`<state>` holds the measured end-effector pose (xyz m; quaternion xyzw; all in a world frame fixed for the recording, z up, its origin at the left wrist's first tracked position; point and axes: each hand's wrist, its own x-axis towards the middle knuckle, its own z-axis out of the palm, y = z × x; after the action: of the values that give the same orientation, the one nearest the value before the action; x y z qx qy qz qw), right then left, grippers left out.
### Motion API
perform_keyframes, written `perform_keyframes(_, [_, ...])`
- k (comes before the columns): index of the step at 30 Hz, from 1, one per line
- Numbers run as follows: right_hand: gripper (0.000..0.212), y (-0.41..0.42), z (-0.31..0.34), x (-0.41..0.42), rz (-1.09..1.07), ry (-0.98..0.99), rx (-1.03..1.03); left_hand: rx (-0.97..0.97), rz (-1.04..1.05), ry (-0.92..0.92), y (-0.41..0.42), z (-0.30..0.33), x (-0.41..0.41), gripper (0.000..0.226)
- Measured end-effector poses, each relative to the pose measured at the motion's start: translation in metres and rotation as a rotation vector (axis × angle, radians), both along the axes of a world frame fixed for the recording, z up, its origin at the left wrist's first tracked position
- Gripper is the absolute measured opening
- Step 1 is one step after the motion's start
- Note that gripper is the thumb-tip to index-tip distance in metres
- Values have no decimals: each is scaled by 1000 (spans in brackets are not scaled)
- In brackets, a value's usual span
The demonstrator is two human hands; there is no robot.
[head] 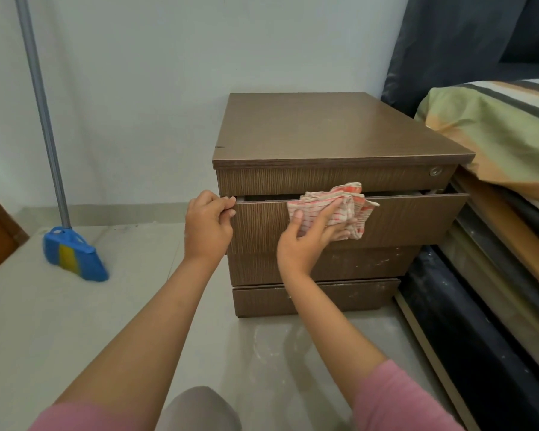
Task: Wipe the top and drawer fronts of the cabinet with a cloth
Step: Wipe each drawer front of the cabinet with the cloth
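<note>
A brown wood-grain cabinet stands on the floor against the wall, with stacked drawers. Its second drawer front is pulled out a little, leaving a dark gap along its top. My left hand grips that drawer's upper left corner, fingers curled over the edge. My right hand presses a crumpled white cloth with red stripes flat against the same drawer front near its top middle. The two lower drawer fronts show pale specks and smears.
A broom with a blue and yellow head and grey pole leans on the wall to the left. A bed with striped bedding and a dark frame crowds the cabinet's right side. My knee is at the bottom.
</note>
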<state>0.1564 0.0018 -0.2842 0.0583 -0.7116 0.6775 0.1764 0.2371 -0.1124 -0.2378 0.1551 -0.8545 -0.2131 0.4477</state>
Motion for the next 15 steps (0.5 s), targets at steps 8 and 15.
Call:
perform_keyframes(8, [71,-11,-36,8,19,45,95,-5,-16,16,-1,-1,0,18])
perform_keyframes(15, [72,10,-49,-13,-11,88,129,-20,-26,22,-2,-1,1,17])
